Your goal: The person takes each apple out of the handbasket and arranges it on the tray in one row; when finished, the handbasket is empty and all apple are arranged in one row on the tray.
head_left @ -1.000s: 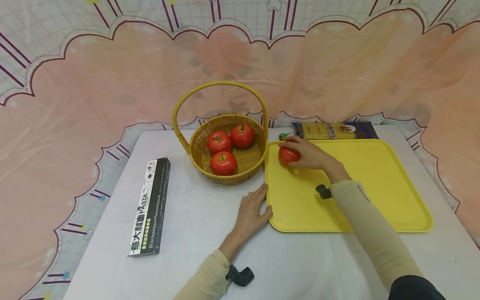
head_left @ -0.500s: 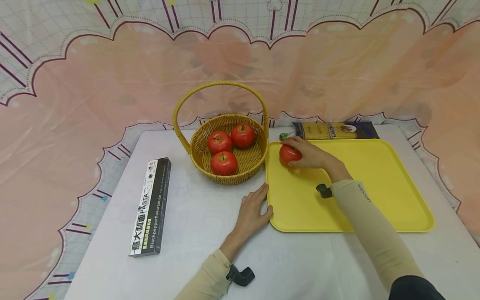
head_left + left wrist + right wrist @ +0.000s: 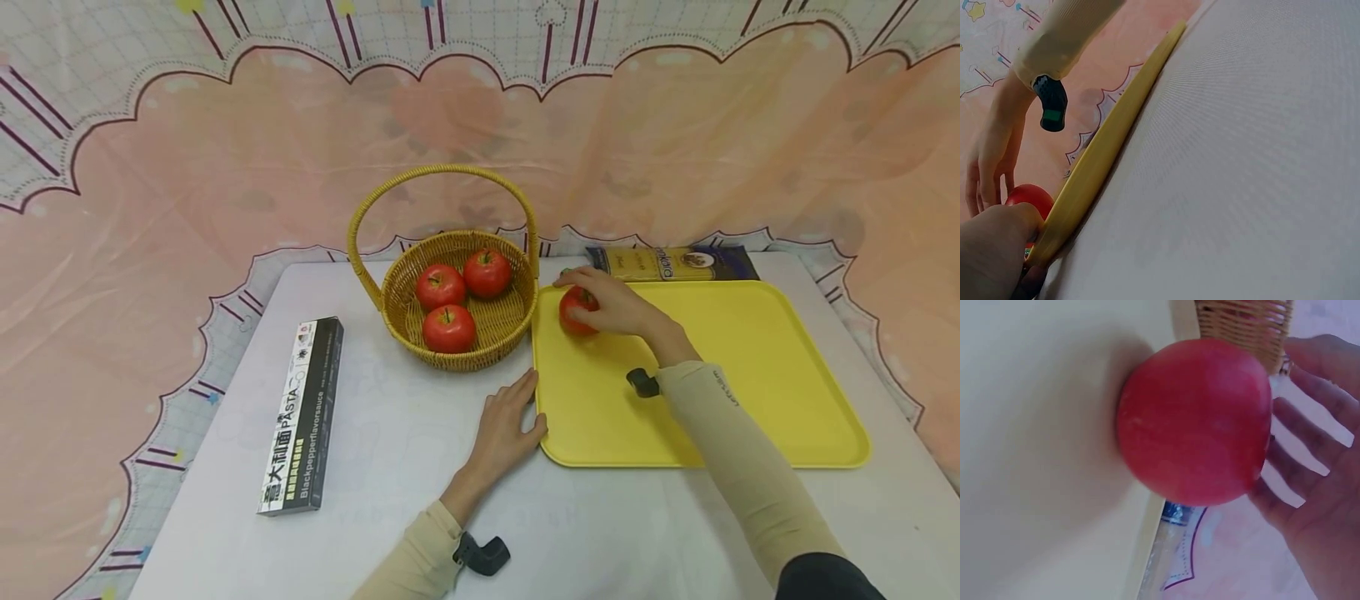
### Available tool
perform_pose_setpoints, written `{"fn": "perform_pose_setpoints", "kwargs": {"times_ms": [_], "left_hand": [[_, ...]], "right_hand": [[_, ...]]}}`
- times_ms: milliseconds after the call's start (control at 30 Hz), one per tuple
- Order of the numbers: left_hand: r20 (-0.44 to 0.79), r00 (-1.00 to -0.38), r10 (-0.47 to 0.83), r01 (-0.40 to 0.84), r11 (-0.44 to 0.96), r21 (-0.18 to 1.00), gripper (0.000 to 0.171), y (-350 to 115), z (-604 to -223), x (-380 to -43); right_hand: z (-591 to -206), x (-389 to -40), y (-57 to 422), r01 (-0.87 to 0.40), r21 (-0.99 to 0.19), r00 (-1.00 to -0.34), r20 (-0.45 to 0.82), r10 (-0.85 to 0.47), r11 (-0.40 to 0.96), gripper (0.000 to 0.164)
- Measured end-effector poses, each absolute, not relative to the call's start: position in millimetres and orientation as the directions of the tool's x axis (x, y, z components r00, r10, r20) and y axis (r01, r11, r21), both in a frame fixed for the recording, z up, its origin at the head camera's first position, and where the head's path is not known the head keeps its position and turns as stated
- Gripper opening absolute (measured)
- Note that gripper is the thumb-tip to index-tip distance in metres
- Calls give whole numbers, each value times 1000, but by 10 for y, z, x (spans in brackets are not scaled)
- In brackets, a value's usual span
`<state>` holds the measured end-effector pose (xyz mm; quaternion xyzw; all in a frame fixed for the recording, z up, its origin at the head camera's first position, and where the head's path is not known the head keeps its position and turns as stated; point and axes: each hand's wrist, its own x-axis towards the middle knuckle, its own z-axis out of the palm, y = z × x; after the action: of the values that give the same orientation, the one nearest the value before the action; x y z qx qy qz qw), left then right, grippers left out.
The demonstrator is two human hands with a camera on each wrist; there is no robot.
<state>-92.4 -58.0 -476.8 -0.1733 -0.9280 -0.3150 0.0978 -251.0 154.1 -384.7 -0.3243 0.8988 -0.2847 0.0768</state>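
Note:
In the head view, a red apple [image 3: 576, 297] rests on the yellow tray [image 3: 783, 383], near its back left corner. My right hand [image 3: 621, 304] hovers right over the apple, its thumb overlapping the fruit. From the right wrist, the fingers of that hand [image 3: 1319, 487] look spread and mostly straight behind the apple [image 3: 1194, 425]. My left hand [image 3: 504, 429] lies at the tray's left side, thumb and fingertips right at the rim. The left wrist view has its thumb [image 3: 997, 240] against the tray edge [image 3: 1094, 165], partly covering the apple [image 3: 1032, 199].
A wicker basket [image 3: 487, 361] with a tall handle stands left of the tray, holding three red apples [image 3: 448, 331]. A pasta box [image 3: 302, 415] lies farther left. Behind the tray lies a yellow and dark blue packet [image 3: 678, 262]. A patterned peach curtain [image 3: 480, 125] hangs at the back.
The right hand's fingers have loosened from the apple and lifted slightly, and its thumb now shows over the fruit. The left hand stays at the tray's rim.

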Motion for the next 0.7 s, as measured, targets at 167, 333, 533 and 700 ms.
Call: {"fn": "perform_pose_setpoints", "kwargs": {"times_ms": [167, 333, 533, 700], "left_hand": [[290, -920, 265, 387, 741, 549, 57, -588, -4768, -922], [287, -922, 259, 379, 746, 547, 56, -609, -4772, -908], [289, -922, 258, 381, 738, 558, 56, -615, -4771, -914], [279, -923, 264, 380, 733, 564, 56, -586, -4781, -930]], "right_hand": [[-3789, -2496, 1455, -558, -579, -772, 101, -627, 595, 35], [-3774, -2512, 1338, -597, -555, -751, 133, -647, 579, 30], [-3724, -2498, 1204, -605, -566, -740, 140, -658, 560, 27], [-3722, -2490, 1119, -647, -554, -708, 179, -683, 525, 24]]}}
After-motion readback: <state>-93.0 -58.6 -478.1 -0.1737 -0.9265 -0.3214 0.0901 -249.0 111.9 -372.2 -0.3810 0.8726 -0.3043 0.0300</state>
